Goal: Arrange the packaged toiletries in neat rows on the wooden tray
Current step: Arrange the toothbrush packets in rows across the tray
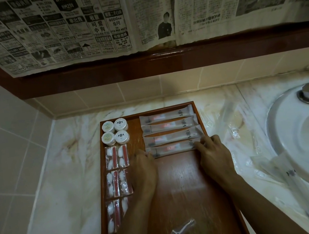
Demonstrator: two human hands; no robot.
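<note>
Both hands sit on the fourth sachet [173,148]: my left hand [143,166] has its fingertips at the sachet's left end, my right hand [213,151] pinches the right end with curled fingers; whether the left truly grips or only presses, I cannot tell. I judge the two-ended hold is there to square this sachet under the three sachets [168,126] already stacked in a column at the tray's [180,189] far right; it lies just beside the third, slightly skewed. Down the tray's left side run four round tubs [115,134] and, below them, cotton-bud packs [118,181] in a file. One floss pick [181,230] lies loose near the tray's front, unsorted. Crinkled empty wrappers [235,132] litter the counter [47,188] toward the basin [296,138]; nothing blocks the sachet itself.
</note>
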